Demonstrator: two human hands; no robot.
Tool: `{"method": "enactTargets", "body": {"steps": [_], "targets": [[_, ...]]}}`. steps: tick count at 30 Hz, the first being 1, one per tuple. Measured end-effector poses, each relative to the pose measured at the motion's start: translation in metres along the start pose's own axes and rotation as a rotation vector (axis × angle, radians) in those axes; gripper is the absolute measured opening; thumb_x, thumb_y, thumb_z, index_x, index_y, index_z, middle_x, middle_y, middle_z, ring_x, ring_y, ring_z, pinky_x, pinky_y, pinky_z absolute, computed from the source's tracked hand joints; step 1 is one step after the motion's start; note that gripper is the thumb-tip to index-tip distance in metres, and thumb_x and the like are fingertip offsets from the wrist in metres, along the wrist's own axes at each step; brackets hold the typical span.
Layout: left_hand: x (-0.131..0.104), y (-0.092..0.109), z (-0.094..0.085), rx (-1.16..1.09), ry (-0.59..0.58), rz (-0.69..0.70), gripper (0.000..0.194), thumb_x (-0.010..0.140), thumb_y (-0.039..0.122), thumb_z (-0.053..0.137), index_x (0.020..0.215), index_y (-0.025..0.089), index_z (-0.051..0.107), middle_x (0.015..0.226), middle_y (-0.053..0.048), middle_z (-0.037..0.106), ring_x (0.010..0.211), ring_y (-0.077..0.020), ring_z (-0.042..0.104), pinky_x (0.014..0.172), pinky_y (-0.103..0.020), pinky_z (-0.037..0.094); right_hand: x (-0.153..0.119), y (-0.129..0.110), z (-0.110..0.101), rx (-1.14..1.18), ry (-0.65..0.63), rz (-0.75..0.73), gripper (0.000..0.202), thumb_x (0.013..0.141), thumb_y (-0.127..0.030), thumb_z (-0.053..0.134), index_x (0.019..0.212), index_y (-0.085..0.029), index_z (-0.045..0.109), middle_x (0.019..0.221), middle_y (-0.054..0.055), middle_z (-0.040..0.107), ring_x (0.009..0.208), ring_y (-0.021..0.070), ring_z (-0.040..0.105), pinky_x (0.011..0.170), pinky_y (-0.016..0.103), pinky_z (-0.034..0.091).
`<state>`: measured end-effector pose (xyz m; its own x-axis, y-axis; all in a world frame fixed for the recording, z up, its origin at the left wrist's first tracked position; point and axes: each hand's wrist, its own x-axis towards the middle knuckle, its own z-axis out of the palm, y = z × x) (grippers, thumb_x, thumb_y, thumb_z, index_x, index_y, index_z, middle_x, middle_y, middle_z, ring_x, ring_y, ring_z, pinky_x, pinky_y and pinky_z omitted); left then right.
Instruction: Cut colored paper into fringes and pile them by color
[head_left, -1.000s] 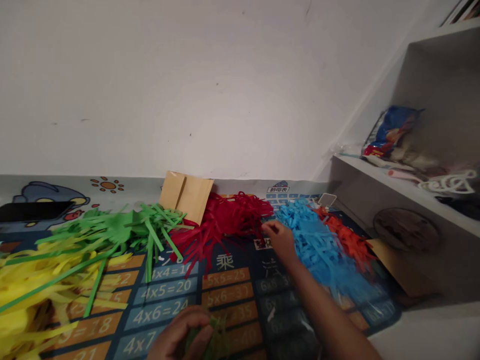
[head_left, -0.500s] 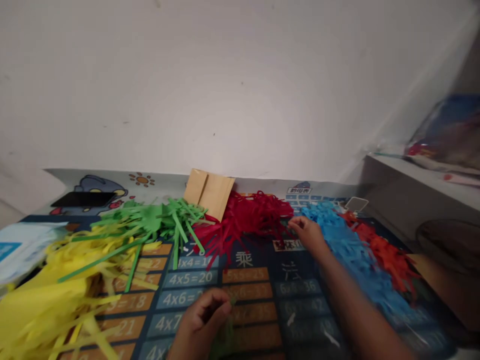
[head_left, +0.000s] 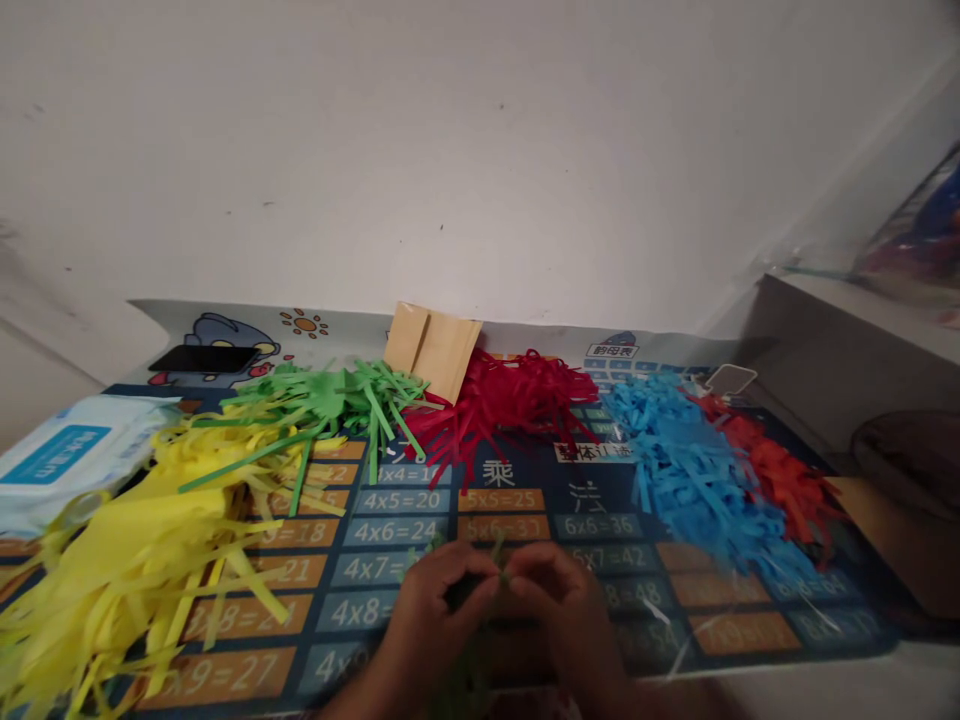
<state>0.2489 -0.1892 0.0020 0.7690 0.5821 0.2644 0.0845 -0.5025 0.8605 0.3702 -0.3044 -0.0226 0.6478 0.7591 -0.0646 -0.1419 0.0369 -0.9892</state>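
Note:
Near the front edge of the mat, my left hand (head_left: pixel 442 615) pinches a thin green paper strip (head_left: pixel 500 552). My right hand (head_left: pixel 559 605) meets it fingertip to fingertip, its fingers closed on the same strip. More green paper hangs dimly below and behind my hands. Beyond them lie fringed paper bunches: yellow (head_left: pixel 165 530) at the left, green (head_left: pixel 330 395) behind it, dark red (head_left: pixel 517 400) in the middle, blue (head_left: pixel 697 470) at the right and orange-red (head_left: pixel 780 465) beside the blue.
The printed mat (head_left: pixel 405 530) covers the table up to the wall. A pack of wipes (head_left: pixel 75 460) sits at the left, a black phone (head_left: pixel 202 359) behind it. A brown paper envelope (head_left: pixel 435 350) leans at the back. A grey box (head_left: pixel 847 360) stands at the right.
My right hand has come back from beside the red bunch to meet my left hand. My left hand has shifted slightly right. The camera view has shifted too.

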Motion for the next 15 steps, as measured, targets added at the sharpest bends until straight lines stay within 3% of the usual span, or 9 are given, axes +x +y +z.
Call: {"method": "enactTargets", "body": {"steps": [8,15], "targets": [[-0.006,0.001,0.002,0.18,0.006,0.168,0.02,0.089,0.028,0.054,0.077,0.021,0.069,0.069,0.0,0.07,0.062,-0.014,0.066,0.057,-0.021,0.047,-0.015,0.001,-0.004,-0.342,0.061,-0.135,0.011,0.074,-0.03,0.068,0.081,-0.022,0.068,0.08,0.003,0.069,0.079,0.0213,0.063,0.072,0.028,0.048],[-0.001,-0.004,-0.007,-0.017,-0.15,0.103,0.021,0.084,0.043,0.064,0.081,0.023,0.071,0.068,0.001,0.074,0.06,-0.0133,0.068,0.057,-0.019,0.049,-0.01,-0.001,-0.008,-0.125,-0.092,0.066,0.009,0.066,-0.028,0.076,0.071,-0.021,0.072,0.071,0.002,0.07,0.07,0.0205,0.064,0.065,0.027,0.048]]}}
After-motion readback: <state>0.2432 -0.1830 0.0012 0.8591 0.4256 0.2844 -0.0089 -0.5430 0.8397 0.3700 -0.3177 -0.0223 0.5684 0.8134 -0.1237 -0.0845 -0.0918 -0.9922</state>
